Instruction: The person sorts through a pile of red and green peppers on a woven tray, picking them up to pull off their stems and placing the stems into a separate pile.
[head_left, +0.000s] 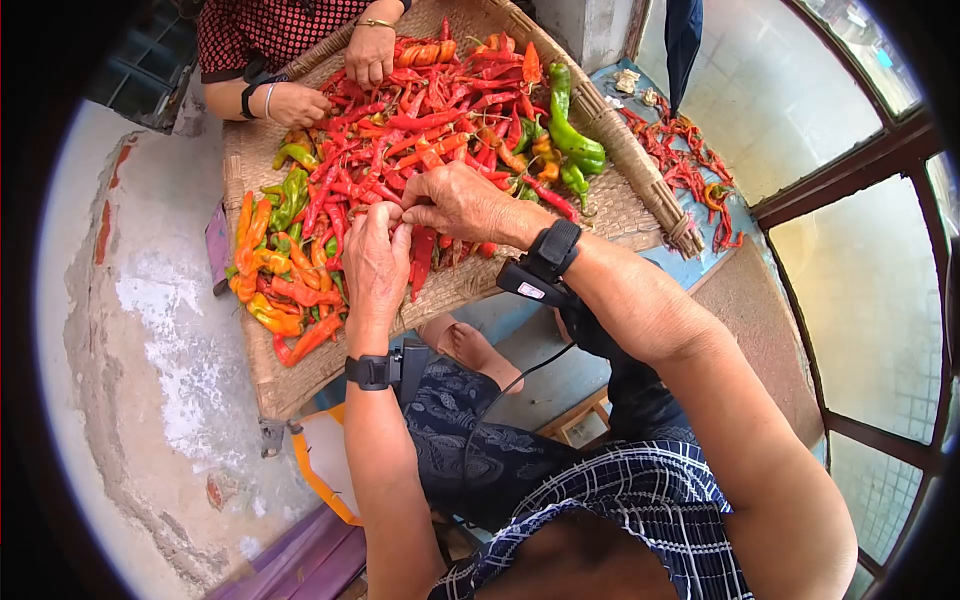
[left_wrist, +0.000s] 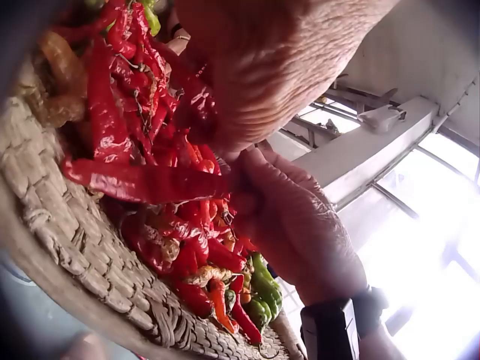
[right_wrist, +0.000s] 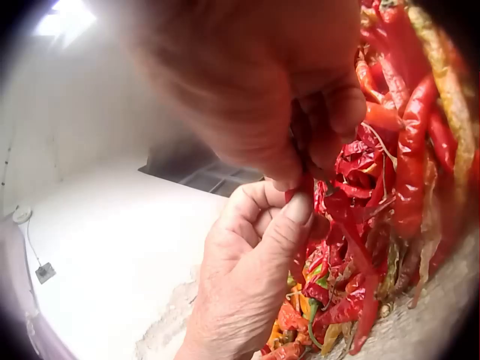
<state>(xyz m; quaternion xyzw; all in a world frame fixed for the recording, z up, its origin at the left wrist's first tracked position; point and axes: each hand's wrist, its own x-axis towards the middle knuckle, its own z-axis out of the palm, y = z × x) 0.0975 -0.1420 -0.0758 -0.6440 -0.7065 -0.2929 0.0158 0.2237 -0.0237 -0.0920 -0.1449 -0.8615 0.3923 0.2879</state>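
Both hands meet over the near part of a heap of red chili peppers [head_left: 420,135]. My left hand [head_left: 375,265] pinches a red chili pepper [left_wrist: 150,182] between thumb and forefinger; a bit of its red skin shows at the thumb tip in the right wrist view. My right hand [head_left: 468,205] is bent over the same spot, its curled fingers pinching at the pepper's end right against the left fingertips. The fingers hide that end. In the left wrist view the pepper's long body reaches out over the woven tray [left_wrist: 67,225].
Orange and yellow peppers [head_left: 265,260] lie at the tray's left, big green peppers [head_left: 575,140] at its right. Across the tray another person's hands [head_left: 372,55] work among the peppers. More red peppers [head_left: 685,160] lie on a blue surface by the window [head_left: 860,280].
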